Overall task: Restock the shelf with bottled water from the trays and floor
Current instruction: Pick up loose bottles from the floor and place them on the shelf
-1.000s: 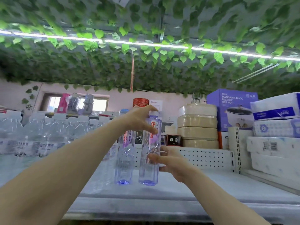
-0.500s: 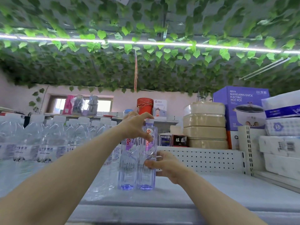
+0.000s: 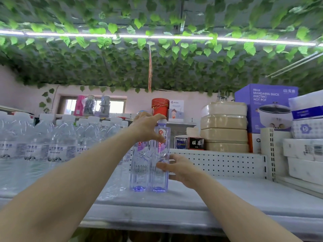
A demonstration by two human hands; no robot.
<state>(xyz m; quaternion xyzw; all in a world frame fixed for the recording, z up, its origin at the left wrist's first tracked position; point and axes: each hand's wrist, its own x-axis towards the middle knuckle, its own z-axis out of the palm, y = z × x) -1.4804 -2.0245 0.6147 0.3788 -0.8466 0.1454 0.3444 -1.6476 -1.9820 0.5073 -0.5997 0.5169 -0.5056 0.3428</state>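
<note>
Setting a purple-tinted bottle [image 3: 160, 179] upright on the shelf [image 3: 227, 194], touching its twin [image 3: 139, 170]: the left hand [image 3: 146, 130] curls its fingers round the neck, and the right hand [image 3: 181, 169] holds the lower body between thumb and fingers. Next (I judge) both should release gently, then fetch more.

Your left forearm [image 3: 73, 180] shows bare from 8 o'clock, broad at the frame edge and narrowing toward the wrist. Your right forearm [image 3: 236, 206], from 5 o'clock, is bare as well. Your left hand [image 3: 146, 127] and right hand [image 3: 181, 169] are uncovered, the fingers [image 3: 162, 166] bare; the nails are too blurred to make out.
</note>
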